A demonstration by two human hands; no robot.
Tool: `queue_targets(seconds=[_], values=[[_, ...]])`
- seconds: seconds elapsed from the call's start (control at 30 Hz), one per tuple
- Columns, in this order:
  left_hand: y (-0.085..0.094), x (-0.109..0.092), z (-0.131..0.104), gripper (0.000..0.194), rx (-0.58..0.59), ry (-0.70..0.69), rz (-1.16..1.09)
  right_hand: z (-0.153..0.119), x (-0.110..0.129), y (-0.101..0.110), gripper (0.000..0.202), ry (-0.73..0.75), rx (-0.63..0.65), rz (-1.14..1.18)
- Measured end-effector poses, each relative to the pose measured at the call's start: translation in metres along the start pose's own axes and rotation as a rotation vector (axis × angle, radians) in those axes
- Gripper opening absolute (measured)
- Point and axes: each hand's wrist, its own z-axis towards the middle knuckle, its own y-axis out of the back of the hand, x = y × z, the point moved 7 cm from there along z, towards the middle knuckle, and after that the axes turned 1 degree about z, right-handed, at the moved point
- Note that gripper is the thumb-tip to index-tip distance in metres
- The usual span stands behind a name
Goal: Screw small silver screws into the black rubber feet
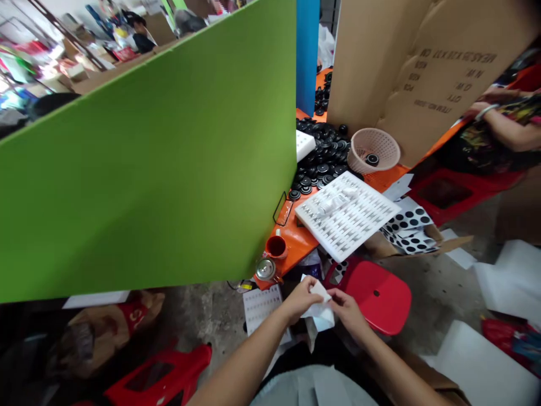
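Grey shirt [315,389] nearest camera; with 12 o'clock straight ahead of the wearer, white paper [320,314] lies just beyond it between the hands, left hand [301,299] pinching it between thumb and finger, right hand [347,310] with fingertips gathered at its 2 o'clock side, actual pinch unclear. Judged mid-step: paper held, not set down; black discs [327,148] heaped loose at 12, one showing in the basket [358,160] toward 1. Dotted sheets [408,219] remain in a carton [454,244] between 1 and 2; quantity finished or left cannot be told.
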Motion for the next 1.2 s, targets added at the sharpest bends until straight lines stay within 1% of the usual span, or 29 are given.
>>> queue_targets(seconds=[0.07, 0.1, 0.17, 0.23, 0.3, 0.37, 0.43, 0.5, 0.53, 0.57, 0.6, 0.67, 0.73, 0.8, 0.83, 0.9, 1.0, 1.07, 1.13, 1.2], values=[[-0.012, -0.006, 0.034, 0.043, -0.025, 0.000, -0.051, 0.023, -0.002, 0.035, 0.042, -0.004, -0.158, 0.034], [-0.019, -0.010, 0.051, 0.048, -0.039, 0.005, -0.080, 0.035, -0.002, 0.050, 0.044, 0.001, -0.230, 0.051], [-0.035, -0.020, 0.080, 0.056, -0.033, 0.014, -0.146, 0.059, 0.001, 0.072, 0.047, 0.026, -0.346, 0.073], [-0.052, -0.031, 0.101, 0.060, 0.002, 0.008, -0.219, 0.078, 0.007, 0.086, 0.045, 0.061, -0.421, 0.064], [-0.065, -0.041, 0.111, 0.061, 0.024, -0.004, -0.288, 0.089, 0.015, 0.098, 0.043, 0.097, -0.472, 0.019], [-0.073, -0.045, 0.114, 0.062, 0.024, -0.009, -0.352, 0.088, 0.028, 0.108, 0.044, 0.133, -0.503, -0.063], [-0.076, -0.045, 0.114, 0.063, 0.022, -0.010, -0.413, 0.080, 0.049, 0.119, 0.042, 0.179, -0.528, -0.184], [-0.077, -0.042, 0.113, 0.064, 0.025, -0.010, -0.466, 0.073, 0.077, 0.123, 0.035, 0.253, -0.550, -0.327], [-0.076, -0.040, 0.113, 0.065, 0.025, -0.009, -0.490, 0.073, 0.093, 0.120, 0.032, 0.307, -0.554, -0.396], [-0.075, -0.037, 0.113, 0.065, 0.020, -0.006, -0.510, 0.077, 0.109, 0.113, 0.030, 0.369, -0.541, -0.459], [-0.074, -0.033, 0.114, 0.065, 0.011, -0.002, -0.529, 0.085, 0.123, 0.100, 0.029, 0.434, -0.508, -0.515], [-0.072, -0.025, 0.114, 0.063, -0.008, 0.007, -0.560, 0.114, 0.141, 0.064, 0.029, 0.551, -0.376, -0.610], [-0.071, -0.018, 0.115, 0.062, -0.017, 0.013, -0.585, 0.152, 0.144, 0.025, 0.030, 0.616, -0.215, -0.700], [-0.071, -0.012, 0.116, 0.062, -0.005, 0.014, -0.608, 0.184, 0.135, -0.003, 0.031, 0.639, -0.103, -0.785], [-0.070, -0.010, 0.115, 0.063, 0.005, 0.014, -0.617, 0.195, 0.129, -0.010, 0.031, 0.644, -0.067, -0.822], [-0.070, -0.007, 0.113, 0.065, 0.029, 0.009, -0.628, 0.208, 0.117, -0.016, 0.030, 0.650, -0.028, -0.882], [-0.068, -0.002, 0.101, 0.072, 0.063, 0.000, -0.628, 0.205, 0.100, -0.019, 0.033, 0.662, 0.000, -0.938], [-0.065, 0.008, 0.087, 0.074, 0.072, 0.017, -0.616, 0.197, 0.086, -0.027, 0.038, 0.668, 0.012, -0.962], [-0.062, 0.025, 0.067, 0.072, 0.076, 0.056, -0.591, 0.190, 0.067, -0.038, 0.044, 0.658, -0.005, -0.979], [-0.057, 0.048, 0.046, 0.072, 0.079, 0.100, -0.557, 0.189, 0.048, -0.046, 0.051, 0.629, -0.057, -0.984]])
